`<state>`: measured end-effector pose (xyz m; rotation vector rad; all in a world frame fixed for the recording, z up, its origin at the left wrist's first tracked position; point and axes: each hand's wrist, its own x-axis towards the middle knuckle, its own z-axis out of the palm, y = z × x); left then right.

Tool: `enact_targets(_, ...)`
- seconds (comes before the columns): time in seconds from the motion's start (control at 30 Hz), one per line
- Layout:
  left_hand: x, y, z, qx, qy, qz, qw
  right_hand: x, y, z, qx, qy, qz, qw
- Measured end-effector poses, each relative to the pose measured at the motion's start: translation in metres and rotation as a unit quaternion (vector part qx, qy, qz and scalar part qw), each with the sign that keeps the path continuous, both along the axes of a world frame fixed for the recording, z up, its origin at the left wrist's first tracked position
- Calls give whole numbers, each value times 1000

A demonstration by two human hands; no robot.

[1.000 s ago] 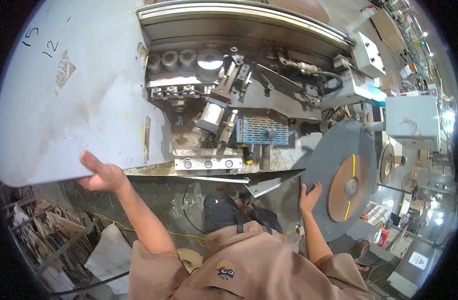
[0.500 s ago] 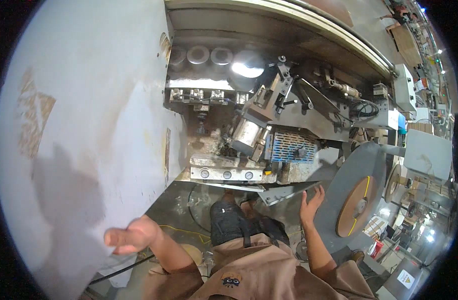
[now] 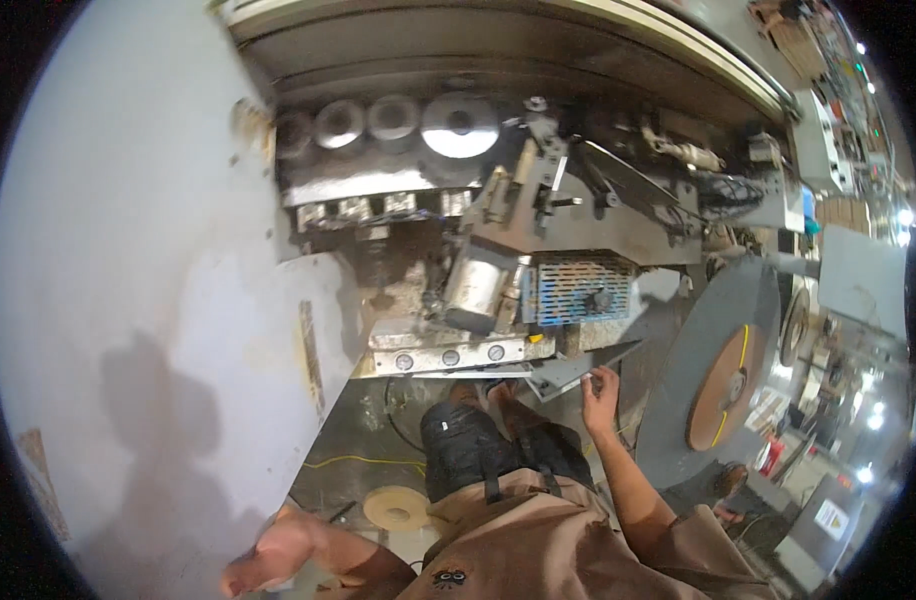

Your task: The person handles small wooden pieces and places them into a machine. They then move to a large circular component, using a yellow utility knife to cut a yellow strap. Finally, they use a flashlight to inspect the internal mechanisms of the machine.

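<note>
At the lower left, my left hand [image 3: 273,553], blurred, is closed at the lower edge of a large white machine cover panel [image 3: 218,350]. The panel hides part of the machine, and my fingertips are hard to make out. To the right of my body, my right hand [image 3: 600,393] has its thumb and fingers closed at the edge of a grey angled metal plate [image 3: 568,372]. This plate sticks out from the machine's front, beside a white strip with round gauges [image 3: 450,358]. Behind it lies a blue slotted plate [image 3: 578,290] next to a tilted metal motor cylinder [image 3: 478,285].
Several round discs [image 3: 393,118] line the machine's back. On the right stands a grey disc with a brown reel [image 3: 718,400] and yellow strip. A yellow cable [image 3: 353,460] and a cream roll [image 3: 396,508] are on the floor by my legs.
My left hand has moved down along with the white panel's edge. My right hand has shifted slightly left, its spread fingers closing at the metal plate, which now sits at a different tilt.
</note>
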<state>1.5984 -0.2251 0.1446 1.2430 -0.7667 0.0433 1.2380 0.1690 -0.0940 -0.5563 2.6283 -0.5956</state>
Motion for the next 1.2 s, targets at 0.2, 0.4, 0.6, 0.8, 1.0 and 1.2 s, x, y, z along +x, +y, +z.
enact_targets(0.2,17,-13,-5,52,-72,37,995,23,8,-21,-63,-103,-133,984)
enact_targets(0.4,14,-31,-10,78,-118,62,988,52,30,-82,-92,-148,-213,961)
enact_targets(0.6,-11,-26,-26,86,-147,59,984,54,22,-133,-114,-231,-253,933)
enact_targets(0.8,-31,2,-58,110,-158,78,978,49,7,-175,-304,-348,-328,824)
enact_targets(1.0,-40,13,-74,135,-159,91,974,64,32,-220,-50,-264,-211,940)
enact_targets(1.2,-30,-11,-65,183,-228,33,956,31,-7,-160,-88,-334,-222,912)
